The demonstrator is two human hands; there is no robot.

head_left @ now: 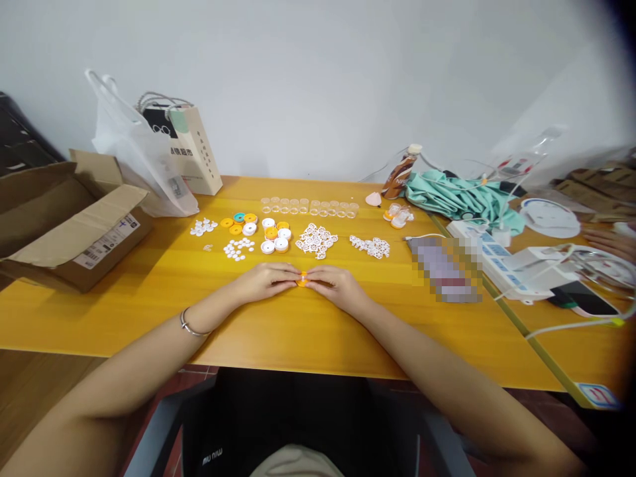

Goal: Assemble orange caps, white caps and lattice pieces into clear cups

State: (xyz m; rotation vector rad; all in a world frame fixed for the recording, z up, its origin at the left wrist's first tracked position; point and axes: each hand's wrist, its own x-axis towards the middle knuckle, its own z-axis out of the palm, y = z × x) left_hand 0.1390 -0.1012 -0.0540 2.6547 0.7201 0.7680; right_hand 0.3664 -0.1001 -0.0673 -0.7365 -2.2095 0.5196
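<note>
My left hand [265, 279] and my right hand [338, 285] rest on the yellow table [149, 298], fingertips meeting. Both pinch a small orange round piece [303, 279] between them, just above the tabletop. Beyond the hands lie orange, white and teal round caps [258, 232], small white discs [238, 249], two heaps of white lacy pieces [317, 240] and a row of clear little cups [308, 207]. A silver bracelet sits on my left wrist.
An open cardboard box [64, 218] stands at the left, with a white plastic bag [134, 159] and a paper bag [196, 149] behind it. At the right are a bottle [400, 173], teal cloth [457, 195], a power strip [497, 258], cables, and another person's hand [609, 242].
</note>
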